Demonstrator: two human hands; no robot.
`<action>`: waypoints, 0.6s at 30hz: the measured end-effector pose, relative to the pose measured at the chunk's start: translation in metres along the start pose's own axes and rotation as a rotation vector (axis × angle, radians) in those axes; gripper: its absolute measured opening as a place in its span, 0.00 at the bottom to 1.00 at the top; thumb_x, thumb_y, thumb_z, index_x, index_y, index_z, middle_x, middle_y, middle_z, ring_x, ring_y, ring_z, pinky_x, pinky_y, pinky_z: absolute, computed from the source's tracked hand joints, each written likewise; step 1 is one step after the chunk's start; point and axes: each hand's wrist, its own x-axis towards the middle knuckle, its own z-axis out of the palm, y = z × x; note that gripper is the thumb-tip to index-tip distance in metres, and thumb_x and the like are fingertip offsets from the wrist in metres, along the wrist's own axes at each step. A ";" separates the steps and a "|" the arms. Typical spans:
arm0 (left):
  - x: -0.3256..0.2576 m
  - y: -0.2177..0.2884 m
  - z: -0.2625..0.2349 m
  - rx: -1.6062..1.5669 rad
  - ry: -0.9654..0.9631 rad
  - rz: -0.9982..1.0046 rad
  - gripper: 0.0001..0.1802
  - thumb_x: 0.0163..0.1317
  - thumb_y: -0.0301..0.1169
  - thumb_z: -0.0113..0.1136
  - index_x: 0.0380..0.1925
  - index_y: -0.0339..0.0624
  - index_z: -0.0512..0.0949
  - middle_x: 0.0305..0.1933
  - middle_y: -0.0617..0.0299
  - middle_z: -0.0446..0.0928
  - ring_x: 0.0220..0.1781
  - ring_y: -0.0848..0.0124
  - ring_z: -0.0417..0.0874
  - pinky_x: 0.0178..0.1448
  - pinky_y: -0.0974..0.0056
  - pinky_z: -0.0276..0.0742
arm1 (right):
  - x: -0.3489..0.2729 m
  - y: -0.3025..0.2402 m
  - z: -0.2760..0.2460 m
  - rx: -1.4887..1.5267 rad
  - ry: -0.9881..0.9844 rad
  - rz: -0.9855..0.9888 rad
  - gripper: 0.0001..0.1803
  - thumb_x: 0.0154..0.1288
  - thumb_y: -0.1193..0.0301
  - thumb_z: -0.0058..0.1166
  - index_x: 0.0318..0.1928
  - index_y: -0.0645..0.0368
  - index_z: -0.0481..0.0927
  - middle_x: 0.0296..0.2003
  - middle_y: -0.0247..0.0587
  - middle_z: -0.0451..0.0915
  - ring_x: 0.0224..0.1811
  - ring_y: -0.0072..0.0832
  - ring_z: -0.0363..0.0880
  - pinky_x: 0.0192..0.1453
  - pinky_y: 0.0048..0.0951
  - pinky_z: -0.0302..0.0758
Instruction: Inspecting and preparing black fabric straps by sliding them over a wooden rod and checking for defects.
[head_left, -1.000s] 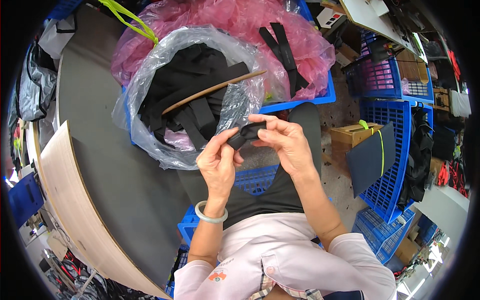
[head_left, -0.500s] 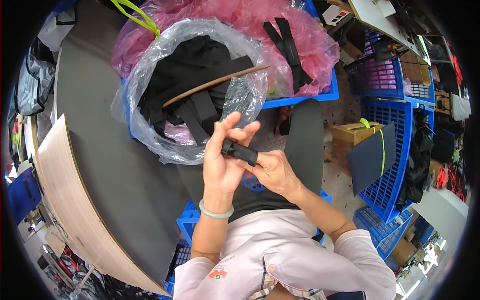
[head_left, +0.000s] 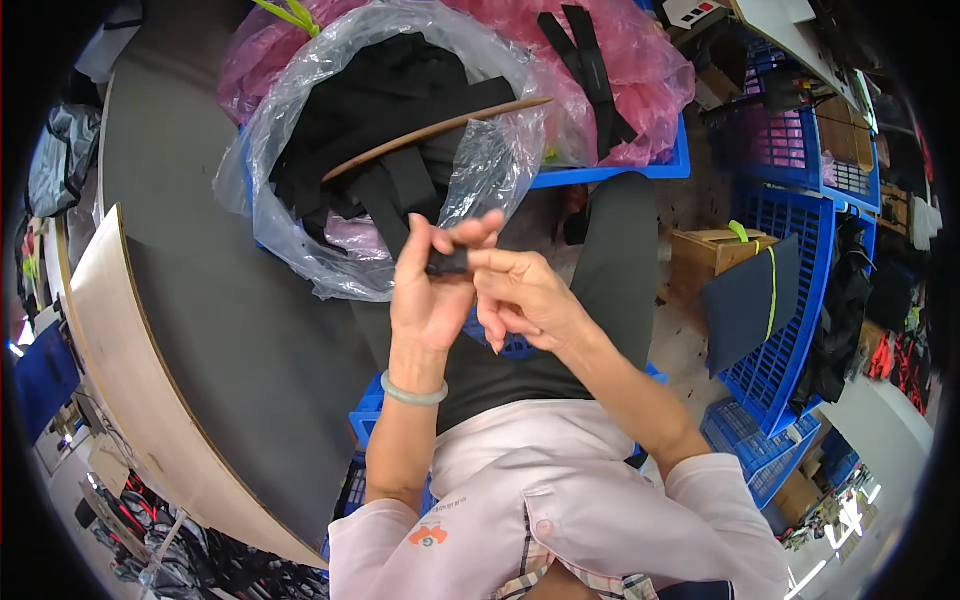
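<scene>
"Strip, black and short: where is it from your grip?"

"Right here between my hands, up at the fingers. My left hand has it, held in the gap between thumb and bent fingers, palm turned up."

"And the right?"

"My right hand is touching: index fingertip against the right-hand end. Whether that's a pinch, I can't tell; the other fingers curl loosely below."

"Which way does its long axis run?"

"Roughly crosswise, left palm toward right fingertip, though so much is covered I can't swear to it. Left is the nearer hand, round part of it; right only meets the end."

"What's about the grip?"

"Ahead and a little left, the clear bag, black fabric pieces inside, wooden stick lying across. Farther ahead, to the right, overlapping black strips on pink plastic. Off left, the grey table, well apart."
</scene>
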 end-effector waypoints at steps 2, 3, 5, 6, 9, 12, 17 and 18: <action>-0.008 -0.013 0.004 0.108 0.066 -0.017 0.24 0.68 0.47 0.45 0.21 0.40 0.74 0.43 0.41 0.78 0.54 0.50 0.76 0.45 0.51 0.83 | -0.002 0.012 0.000 -0.005 0.002 -0.045 0.07 0.65 0.72 0.52 0.34 0.65 0.76 0.12 0.33 0.70 0.13 0.18 0.71 0.15 0.17 0.63; -0.009 -0.010 0.007 0.133 0.087 -0.038 0.24 0.67 0.48 0.46 0.21 0.40 0.74 0.42 0.41 0.78 0.53 0.50 0.76 0.49 0.49 0.81 | 0.001 0.015 -0.002 -0.166 0.092 -0.143 0.06 0.64 0.73 0.52 0.32 0.64 0.77 0.13 0.33 0.70 0.14 0.18 0.72 0.16 0.21 0.66; -0.007 -0.012 0.014 0.135 0.164 0.017 0.21 0.67 0.43 0.49 0.20 0.39 0.74 0.39 0.41 0.79 0.52 0.51 0.77 0.41 0.52 0.81 | 0.006 0.021 -0.001 -0.881 0.266 -0.476 0.04 0.61 0.75 0.54 0.30 0.64 0.78 0.14 0.36 0.72 0.14 0.22 0.72 0.19 0.28 0.70; -0.006 -0.013 0.015 0.123 0.220 0.023 0.20 0.66 0.41 0.50 0.20 0.38 0.74 0.39 0.41 0.79 0.52 0.52 0.77 0.35 0.54 0.82 | 0.008 0.025 -0.007 -0.882 0.268 -0.475 0.04 0.61 0.75 0.54 0.30 0.64 0.78 0.14 0.36 0.72 0.14 0.22 0.72 0.19 0.28 0.70; -0.008 -0.018 -0.002 0.284 0.203 -0.026 0.19 0.64 0.37 0.51 0.17 0.40 0.73 0.35 0.44 0.80 0.56 0.49 0.75 0.66 0.54 0.62 | 0.009 0.031 -0.018 -1.580 0.224 -0.847 0.07 0.58 0.73 0.53 0.38 0.61 0.77 0.21 0.48 0.77 0.20 0.38 0.78 0.24 0.31 0.74; -0.002 -0.010 -0.015 0.285 0.281 -0.236 0.17 0.63 0.36 0.52 0.18 0.39 0.74 0.36 0.44 0.81 0.56 0.48 0.74 0.67 0.53 0.60 | 0.014 0.020 -0.029 -1.313 -0.021 -0.412 0.13 0.58 0.75 0.50 0.45 0.60 0.75 0.21 0.49 0.78 0.21 0.42 0.78 0.27 0.38 0.75; -0.002 -0.013 0.005 0.119 0.436 0.158 0.20 0.61 0.50 0.57 0.21 0.47 0.71 0.33 0.55 0.81 0.42 0.60 0.82 0.49 0.60 0.74 | -0.007 0.010 -0.010 -1.523 -0.023 -0.211 0.27 0.53 0.79 0.47 0.57 0.52 0.69 0.17 0.46 0.75 0.18 0.45 0.77 0.26 0.41 0.75; -0.002 -0.010 0.001 0.120 0.436 0.156 0.20 0.61 0.50 0.57 0.21 0.47 0.71 0.33 0.55 0.81 0.42 0.60 0.82 0.49 0.60 0.74 | -0.010 0.010 -0.006 -1.521 -0.020 -0.211 0.27 0.53 0.79 0.47 0.57 0.52 0.69 0.17 0.46 0.75 0.18 0.45 0.77 0.26 0.41 0.75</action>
